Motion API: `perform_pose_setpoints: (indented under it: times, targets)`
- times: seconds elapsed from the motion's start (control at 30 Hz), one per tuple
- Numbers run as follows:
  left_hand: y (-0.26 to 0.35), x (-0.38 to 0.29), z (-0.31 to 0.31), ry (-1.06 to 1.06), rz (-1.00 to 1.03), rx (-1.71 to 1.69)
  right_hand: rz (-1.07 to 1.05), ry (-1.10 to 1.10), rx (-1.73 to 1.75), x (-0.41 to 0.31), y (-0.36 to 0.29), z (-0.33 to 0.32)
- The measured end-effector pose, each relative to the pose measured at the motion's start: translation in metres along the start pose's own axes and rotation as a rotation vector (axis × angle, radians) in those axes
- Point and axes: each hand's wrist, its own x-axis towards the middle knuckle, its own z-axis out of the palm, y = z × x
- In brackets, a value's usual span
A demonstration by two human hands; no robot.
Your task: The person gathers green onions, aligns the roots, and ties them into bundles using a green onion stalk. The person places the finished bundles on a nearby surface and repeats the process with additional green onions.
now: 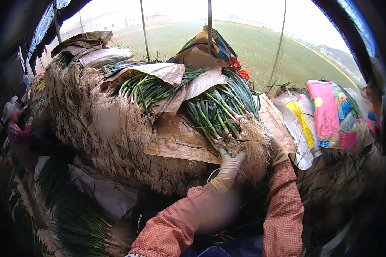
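A bundle of green garlic or scallion plants (pixel 223 119) lies before me, its pale stringy roots (pixel 251 144) towards me and its green leaves pointing away. My left hand (pixel 228 165), in a pale stained glove, grips the root end from the left, thumb and fingers spread around the roots. On the right side my right hand (pixel 278 152), also gloved, presses around the same bundle; its fingers are partly hidden by roots. Beneath the bundle is a tan woven sack sheet (pixel 183 138). Another sack flap (pixel 206 82) overlies part of the leaves.
A long stack of rooted plants (pixel 115 125) runs to the left, partly covered by sacks (pixel 160 71). More plants (pixel 80 218) lie low at left. A pink printed sack (pixel 328 109) covers plants at right. Metal poles (pixel 209 29) stand behind. Another person (pixel 19 135) is at far left.
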Motion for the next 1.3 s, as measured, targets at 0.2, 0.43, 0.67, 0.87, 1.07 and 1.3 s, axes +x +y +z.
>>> perform_pose_setpoints:
  times: [0.2,0.43,0.67,0.87,1.07,1.3]
  targets:
    - [0.137,-0.028,-0.056,0.051,0.360,0.588,-0.056,0.014,-0.016,-0.026,0.007,0.014]
    - [0.102,0.038,-0.055,-0.164,-0.034,-0.121,-0.083,-0.110,0.236,-0.026,0.021,0.074]
    - [0.098,-0.025,0.011,-0.474,-0.130,-0.293,-0.271,-0.009,-0.107,-0.111,-0.070,0.043]
    - [0.032,0.044,0.039,-0.317,-0.148,0.147,-0.043,0.046,-0.318,-0.108,-0.125,-0.113]
    - [0.033,0.032,-0.020,-0.214,0.015,0.213,-0.077,0.594,-0.739,-0.162,-0.080,-0.177]
    - [0.038,0.058,-0.047,-0.607,-0.154,-0.087,-0.903,0.485,-0.817,-0.163,-0.118,-0.058]
